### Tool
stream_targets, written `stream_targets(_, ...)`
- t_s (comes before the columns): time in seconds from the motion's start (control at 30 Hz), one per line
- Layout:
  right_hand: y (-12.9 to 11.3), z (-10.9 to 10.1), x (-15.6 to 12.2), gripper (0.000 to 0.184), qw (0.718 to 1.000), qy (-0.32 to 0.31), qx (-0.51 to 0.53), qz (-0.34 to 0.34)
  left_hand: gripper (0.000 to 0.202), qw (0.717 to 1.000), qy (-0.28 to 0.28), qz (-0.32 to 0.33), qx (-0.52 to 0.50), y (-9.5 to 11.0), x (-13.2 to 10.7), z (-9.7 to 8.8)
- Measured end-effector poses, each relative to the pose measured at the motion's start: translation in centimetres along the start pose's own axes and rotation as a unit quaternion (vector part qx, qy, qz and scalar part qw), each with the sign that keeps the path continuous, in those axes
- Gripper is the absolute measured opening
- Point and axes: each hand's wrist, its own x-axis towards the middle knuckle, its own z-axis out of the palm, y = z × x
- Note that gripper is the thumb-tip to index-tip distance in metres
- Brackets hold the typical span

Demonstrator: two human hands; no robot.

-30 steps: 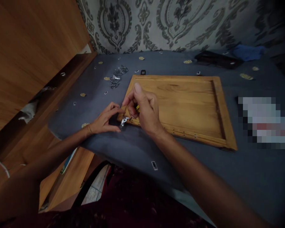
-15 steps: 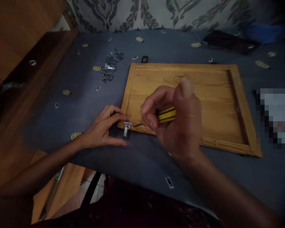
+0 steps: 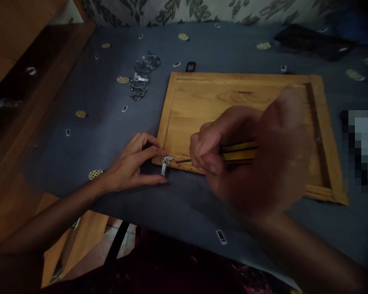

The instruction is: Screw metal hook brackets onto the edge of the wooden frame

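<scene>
A wooden cabinet door (image 3: 199, 104) with a raised frame lies flat in front of me. At its near left corner sits a small metal hinge (image 3: 165, 166), its arm jutting past the door's near edge. The thumb and forefinger of my left hand (image 3: 131, 165) hold this hinge from either side. My right hand (image 3: 254, 163), blurred, is closed around the yellow and black handle of a screwdriver (image 3: 239, 155). Its thin shaft points left, with the tip close to the hinge; whether it meets a screw is too small to tell.
Several loose metal hinges (image 3: 142, 77) lie in a pile beyond my left hand. A small black object (image 3: 190, 66) rests by the door's far edge, and a dark pouch (image 3: 313, 43) lies at the back right. The patterned blue cloth (image 3: 104, 98) covers the surface.
My left thumb has closed in to the hinge's arm. My right hand with the screwdriver has moved right and turned, looming larger. The view has shifted slightly.
</scene>
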Motion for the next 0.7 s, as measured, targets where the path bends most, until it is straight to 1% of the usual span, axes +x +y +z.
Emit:
stream_targets(0.1, -1.1, 0.7, 0.8, 0.072, 0.998, 0.048, 0.019, 0.027, 0.054, 1.0, -0.008, -0.012, 0.007, 0.1, 0.0, -0.1)
stream_targets(0.17, -1.4, 1.0, 1.4, 0.07, 0.998, 0.052, 0.02, 0.036, 0.054, 1.0, -0.013, -0.02, 0.007, 0.1, 0.1, -0.2)
stream_targets(0.3, -0.8, 1.0, 1.8, 0.068, 0.999, 0.017, 0.035, 0.023, 0.055, 1.0, -0.018, -0.022, 0.01, 0.2, 0.1, -0.3)
stream_targets(0.5, 0.4, 0.6, 1.5, 0.069, 0.997, -0.036, 0.074, 0.005, 0.058, 1.0, -0.008, -0.009, 0.02, 0.1, 0.1, -0.2)
stream_targets(0.7, 0.7, 0.5, 1.7, 0.068, 0.996, -0.052, 0.073, 0.001, 0.058, 0.999, -0.021, -0.014, 0.024, 0.3, 0.2, -0.3)
